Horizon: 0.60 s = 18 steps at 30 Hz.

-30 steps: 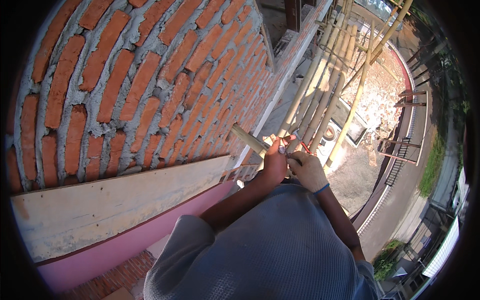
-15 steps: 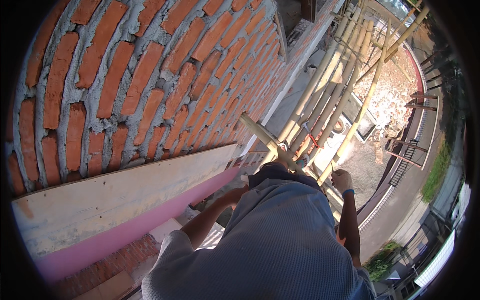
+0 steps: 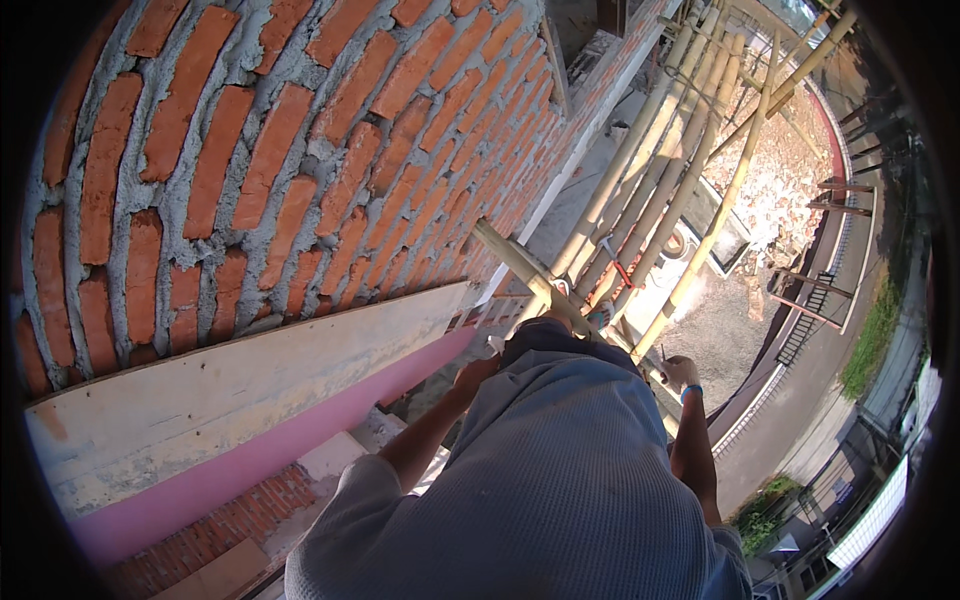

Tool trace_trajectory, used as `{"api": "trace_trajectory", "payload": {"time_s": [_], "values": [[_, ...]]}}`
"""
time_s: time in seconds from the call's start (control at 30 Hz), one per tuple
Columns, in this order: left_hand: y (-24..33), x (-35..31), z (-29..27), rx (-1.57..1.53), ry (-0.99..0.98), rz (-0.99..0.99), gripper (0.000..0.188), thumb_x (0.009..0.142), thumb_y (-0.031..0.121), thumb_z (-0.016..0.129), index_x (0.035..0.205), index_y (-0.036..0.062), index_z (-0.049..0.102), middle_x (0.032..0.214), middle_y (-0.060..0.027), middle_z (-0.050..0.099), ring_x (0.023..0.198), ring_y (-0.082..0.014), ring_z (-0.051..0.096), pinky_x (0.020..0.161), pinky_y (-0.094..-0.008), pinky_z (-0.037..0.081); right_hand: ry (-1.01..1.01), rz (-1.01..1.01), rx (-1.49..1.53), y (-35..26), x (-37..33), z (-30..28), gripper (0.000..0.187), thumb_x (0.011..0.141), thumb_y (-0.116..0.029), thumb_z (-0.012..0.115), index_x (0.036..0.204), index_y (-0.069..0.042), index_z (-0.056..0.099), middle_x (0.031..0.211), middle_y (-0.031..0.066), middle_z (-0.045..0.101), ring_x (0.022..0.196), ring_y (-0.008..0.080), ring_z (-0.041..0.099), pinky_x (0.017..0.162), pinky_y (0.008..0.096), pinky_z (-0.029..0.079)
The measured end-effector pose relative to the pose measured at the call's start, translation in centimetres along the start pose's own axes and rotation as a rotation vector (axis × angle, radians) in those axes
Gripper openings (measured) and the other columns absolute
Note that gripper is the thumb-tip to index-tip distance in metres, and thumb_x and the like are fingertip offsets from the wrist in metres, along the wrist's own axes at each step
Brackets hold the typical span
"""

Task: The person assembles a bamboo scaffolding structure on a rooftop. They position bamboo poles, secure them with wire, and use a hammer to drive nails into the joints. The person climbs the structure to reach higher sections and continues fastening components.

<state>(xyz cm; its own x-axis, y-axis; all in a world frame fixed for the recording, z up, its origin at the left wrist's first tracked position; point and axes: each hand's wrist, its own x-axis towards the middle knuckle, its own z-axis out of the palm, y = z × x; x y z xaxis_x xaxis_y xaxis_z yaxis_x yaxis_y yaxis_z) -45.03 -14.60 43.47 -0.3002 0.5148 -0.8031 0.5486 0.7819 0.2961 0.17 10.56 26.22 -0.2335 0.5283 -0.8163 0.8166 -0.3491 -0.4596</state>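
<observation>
- The hands, joined over the bamboo poles (image 3: 602, 207) a second ago, have been parted; two-handed work appears to be paused
- The left hand (image 3: 475, 378) is lowered beside the body, near left; its grip cannot be told
- The right hand (image 3: 683, 373) is held out right, a thin item (image 3: 661, 353) apparently pinched
- The red tool (image 3: 622, 272) is rested, unheld, across the poles, farther off
</observation>
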Motion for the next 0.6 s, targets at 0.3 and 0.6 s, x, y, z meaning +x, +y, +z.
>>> {"api": "trace_trajectory", "payload": {"time_s": [0.3,0.6], "values": [[-2.6,3.0,0.8,-0.614,-0.177,0.09,0.042,0.095,0.025,0.067,0.133,0.0076,0.061,0.119,-0.0133,0.069,0.107,-0.0276,0.066,0.092,-0.0394,0.051,-0.016,0.114,0.135,5.6,1.6,2.1,0.021,0.091,-0.018,0.069,0.083,0.001,0.07,0.068,0.0102,0.068,0.052,0.0184,0.062,0.045,0.0369,0.049],[-5.4,2.2,0.3,-0.228,0.066,-0.02,0.028,0.104,0.022,0.054,0.126,0.0075,0.046,0.114,-0.0148,0.067,0.099,-0.0291,0.071,0.08,-0.0506,0.053,0.034,0.009,0.089,2.2,0.4,0.7,0.023,0.092,-0.021,0.069,0.088,0.001,0.071,0.07,0.0106,0.07,0.055,0.018,0.063,0.048,0.0356,0.05]]}}
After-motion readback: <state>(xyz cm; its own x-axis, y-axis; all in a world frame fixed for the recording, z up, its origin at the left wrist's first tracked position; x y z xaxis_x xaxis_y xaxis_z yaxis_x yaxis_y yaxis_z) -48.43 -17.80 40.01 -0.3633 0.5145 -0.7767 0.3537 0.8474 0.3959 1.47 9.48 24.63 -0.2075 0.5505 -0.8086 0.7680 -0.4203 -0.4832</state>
